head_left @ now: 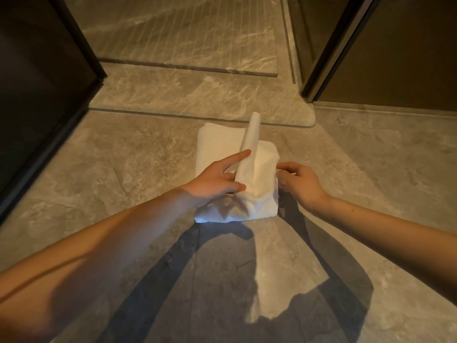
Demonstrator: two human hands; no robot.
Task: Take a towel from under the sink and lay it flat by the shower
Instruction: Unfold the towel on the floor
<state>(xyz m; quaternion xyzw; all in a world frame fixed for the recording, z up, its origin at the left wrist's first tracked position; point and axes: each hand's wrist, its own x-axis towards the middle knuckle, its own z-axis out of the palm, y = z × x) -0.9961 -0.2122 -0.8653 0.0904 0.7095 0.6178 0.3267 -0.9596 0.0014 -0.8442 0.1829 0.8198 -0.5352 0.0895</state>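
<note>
A white towel (220, 144), still folded, lies on the marble floor just in front of the raised shower threshold (197, 95). My left hand (217, 180) pinches one layer of it and holds that flap lifted upright, index finger stretched along the fold. My right hand (299, 180) hovers at the towel's right edge, fingers curled and close to the cloth; whether it grips the edge I cannot tell.
The shower floor (188, 30) with ribbed grooves lies beyond the threshold. A dark glass panel (37, 95) stands on the left, a dark-framed door (385, 50) on the right. Marble floor (371, 169) extends around the towel, with my shadow across the near part.
</note>
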